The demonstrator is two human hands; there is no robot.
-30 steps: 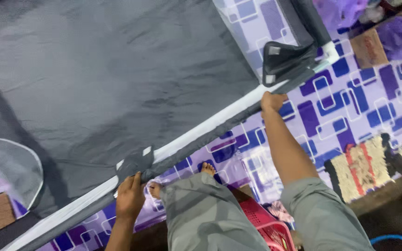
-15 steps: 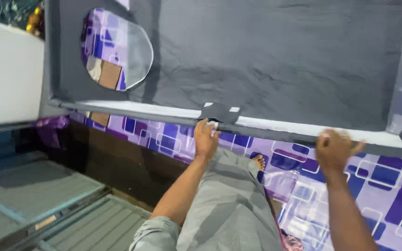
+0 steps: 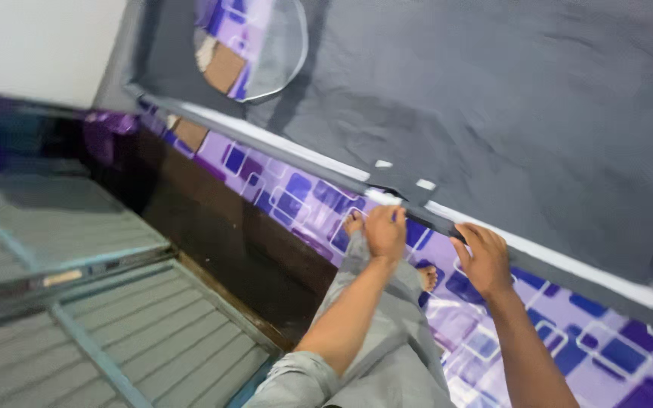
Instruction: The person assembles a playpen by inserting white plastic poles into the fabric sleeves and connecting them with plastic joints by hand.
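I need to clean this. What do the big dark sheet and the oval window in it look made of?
Dark sheet: seemingly thin woven synthetic fabric, matte grey, with soft wrinkles. Oval window: likely fine mesh or clear film; the purple patterned floor shows through it. Both hands grip its framed edge.

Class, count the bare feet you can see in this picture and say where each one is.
2. One foot beside the left hand under the grey frame edge; the other foot lower, between both forearms. Both partly hidden.
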